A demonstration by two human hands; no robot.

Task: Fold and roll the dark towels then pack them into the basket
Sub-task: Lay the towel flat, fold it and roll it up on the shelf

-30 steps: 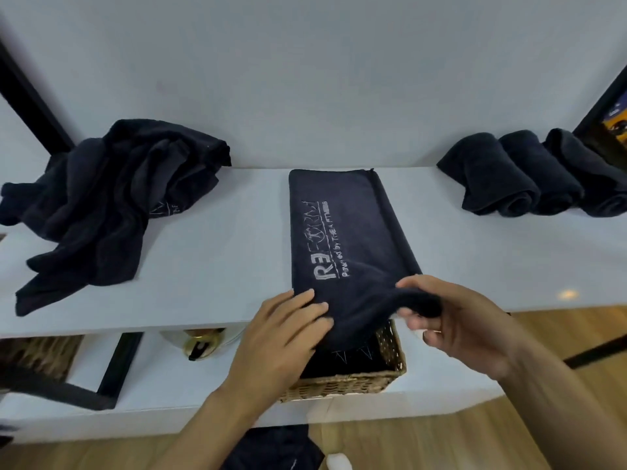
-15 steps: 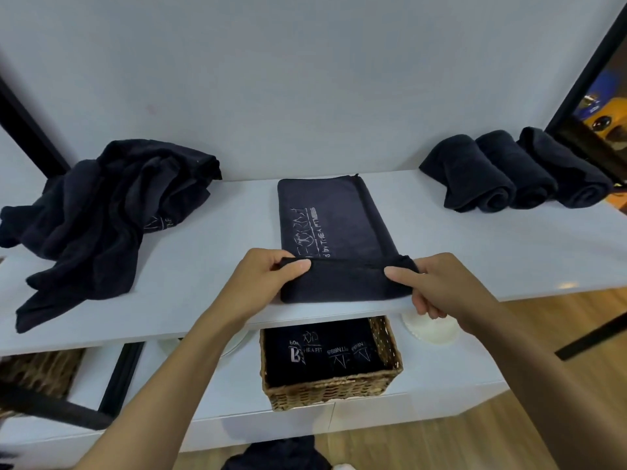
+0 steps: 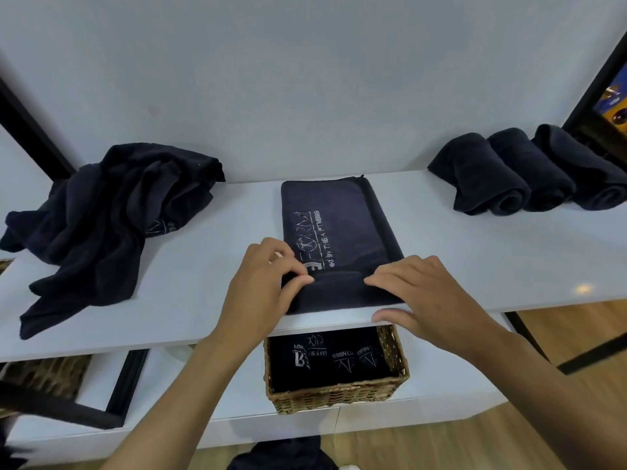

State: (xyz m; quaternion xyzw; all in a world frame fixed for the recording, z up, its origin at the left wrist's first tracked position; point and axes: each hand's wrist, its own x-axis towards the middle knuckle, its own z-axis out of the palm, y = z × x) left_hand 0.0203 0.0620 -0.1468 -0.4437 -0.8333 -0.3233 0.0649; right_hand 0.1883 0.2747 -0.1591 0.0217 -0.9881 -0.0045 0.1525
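Change: near end of folded towel (image 3: 339,225) has turned over further; rolling is under way.
Hands: left hand (image 3: 264,290) pinches the roll; right hand (image 3: 431,296) presses it, fingers flat.

We see bare counter (image 3: 217,245) on either side of the folded towel (image 3: 342,218), bounded by the crumpled towel pile (image 3: 108,225) on the left and the rolled towels (image 3: 529,174) on the right. The basket (image 3: 339,396) below seems packed full.

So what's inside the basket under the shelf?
Dark towels with pale lettering fill the basket. The shelf edge covers its back part, and whatever lies beneath the top towels is hidden.
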